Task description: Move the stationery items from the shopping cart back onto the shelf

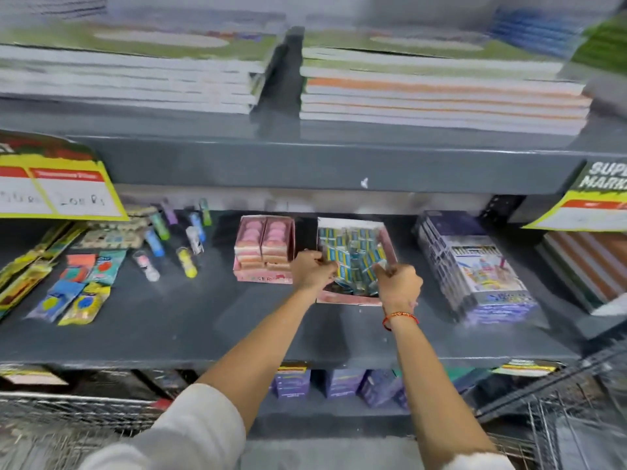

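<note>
Both arms reach over the dark grey middle shelf [203, 320] to an open pink display box [390, 245] full of small blue-and-yellow packets [356, 252]. My left hand [310, 269] is closed at the box's left front edge, pinching packets. At the box's right front corner, my right hand [398, 286], with a red thread on its wrist, is closed on a few packets too. The wire shopping cart [78, 415] lies at the bottom of the view; its contents are blurred.
A pink eraser box [264, 245] stands just left of the packet box. Glue sticks [186, 262] and carded items [78, 286] lie further left. Purple colour-pencil packs [475, 266] and notebooks [583, 269] are on the right. Notebook stacks [441, 100] fill the upper shelf. Yellow price signs [57, 191] hang down.
</note>
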`<move>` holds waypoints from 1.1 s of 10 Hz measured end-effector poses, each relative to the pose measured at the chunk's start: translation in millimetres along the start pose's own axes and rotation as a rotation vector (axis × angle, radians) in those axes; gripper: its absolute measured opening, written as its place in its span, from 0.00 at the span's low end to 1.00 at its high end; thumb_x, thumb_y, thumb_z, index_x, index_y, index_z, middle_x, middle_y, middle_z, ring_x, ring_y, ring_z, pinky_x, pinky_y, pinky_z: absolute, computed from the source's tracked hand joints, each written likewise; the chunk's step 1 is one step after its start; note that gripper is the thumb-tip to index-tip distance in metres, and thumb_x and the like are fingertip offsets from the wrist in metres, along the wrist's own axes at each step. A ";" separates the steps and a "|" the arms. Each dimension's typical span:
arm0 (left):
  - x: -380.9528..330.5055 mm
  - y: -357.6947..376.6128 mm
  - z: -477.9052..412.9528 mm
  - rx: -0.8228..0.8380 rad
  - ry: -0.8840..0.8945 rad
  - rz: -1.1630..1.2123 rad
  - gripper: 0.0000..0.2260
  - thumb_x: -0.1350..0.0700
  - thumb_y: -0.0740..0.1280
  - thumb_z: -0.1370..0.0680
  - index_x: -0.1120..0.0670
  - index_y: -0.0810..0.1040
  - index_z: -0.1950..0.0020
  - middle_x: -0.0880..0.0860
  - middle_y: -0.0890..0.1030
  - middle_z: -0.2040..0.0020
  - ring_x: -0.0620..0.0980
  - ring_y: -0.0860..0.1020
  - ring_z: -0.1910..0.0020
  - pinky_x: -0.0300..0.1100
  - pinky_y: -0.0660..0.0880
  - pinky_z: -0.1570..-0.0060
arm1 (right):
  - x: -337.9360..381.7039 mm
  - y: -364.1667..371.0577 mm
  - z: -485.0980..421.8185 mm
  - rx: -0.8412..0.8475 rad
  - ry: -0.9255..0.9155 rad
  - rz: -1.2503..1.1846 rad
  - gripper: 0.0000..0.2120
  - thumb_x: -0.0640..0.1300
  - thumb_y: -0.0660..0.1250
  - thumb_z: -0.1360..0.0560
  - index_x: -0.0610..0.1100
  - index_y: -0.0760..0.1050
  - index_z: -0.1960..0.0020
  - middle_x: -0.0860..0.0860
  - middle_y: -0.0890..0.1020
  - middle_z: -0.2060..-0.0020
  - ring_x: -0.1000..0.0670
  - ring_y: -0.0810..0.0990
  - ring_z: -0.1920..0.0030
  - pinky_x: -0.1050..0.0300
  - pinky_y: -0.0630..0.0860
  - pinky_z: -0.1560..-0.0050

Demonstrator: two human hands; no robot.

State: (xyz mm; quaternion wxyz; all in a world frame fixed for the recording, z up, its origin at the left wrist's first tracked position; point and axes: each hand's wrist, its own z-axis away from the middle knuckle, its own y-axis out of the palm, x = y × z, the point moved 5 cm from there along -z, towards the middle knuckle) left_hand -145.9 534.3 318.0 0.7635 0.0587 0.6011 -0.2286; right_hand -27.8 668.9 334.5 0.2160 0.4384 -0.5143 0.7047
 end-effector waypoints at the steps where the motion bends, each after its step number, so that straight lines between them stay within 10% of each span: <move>1: -0.7 6.2 -4.8 0.002 0.114 -0.276 0.09 0.61 0.73 0.30 0.65 0.80 0.55 0.60 0.84 0.55 0.56 0.83 0.58 0.50 0.81 0.54 | -3.2 4.3 -1.8 0.015 -0.017 0.107 0.20 0.46 0.69 0.27 0.39 0.66 0.72 0.37 0.77 0.67 0.37 0.75 0.62 0.49 0.75 0.59; 2: -11.0 8.0 3.3 -0.037 0.290 -0.618 0.10 0.56 0.71 0.27 0.64 0.79 0.55 0.57 0.83 0.59 0.54 0.81 0.61 0.46 0.80 0.57 | 0.7 6.5 0.1 0.033 -0.071 0.234 0.13 0.44 0.67 0.25 0.36 0.76 0.46 0.33 0.81 0.55 0.34 0.79 0.53 0.50 0.75 0.58; 4: -19.5 17.8 12.9 -0.002 0.427 -0.973 0.11 0.54 0.69 0.26 0.63 0.78 0.53 0.59 0.81 0.52 0.57 0.81 0.53 0.47 0.77 0.58 | -0.9 14.9 4.6 0.078 -0.055 0.399 0.16 0.49 0.63 0.23 0.35 0.75 0.47 0.37 0.80 0.47 0.36 0.79 0.46 0.46 0.77 0.48; 8: -8.5 15.0 34.2 0.203 0.698 -1.062 0.22 0.45 0.61 0.23 0.64 0.79 0.50 0.59 0.80 0.50 0.56 0.80 0.51 0.48 0.78 0.53 | 1.2 22.3 13.0 0.182 -0.230 0.535 0.19 0.50 0.56 0.20 0.35 0.74 0.45 0.36 0.82 0.48 0.37 0.80 0.48 0.48 0.77 0.50; 11: -13.8 -7.8 52.3 0.149 0.683 -1.024 0.12 0.54 0.64 0.23 0.61 0.82 0.52 0.58 0.83 0.53 0.56 0.81 0.56 0.47 0.78 0.59 | 4.5 11.8 35.5 0.168 -0.605 0.428 0.10 0.39 0.60 0.22 0.35 0.77 0.47 0.35 0.82 0.53 0.36 0.80 0.52 0.49 0.77 0.53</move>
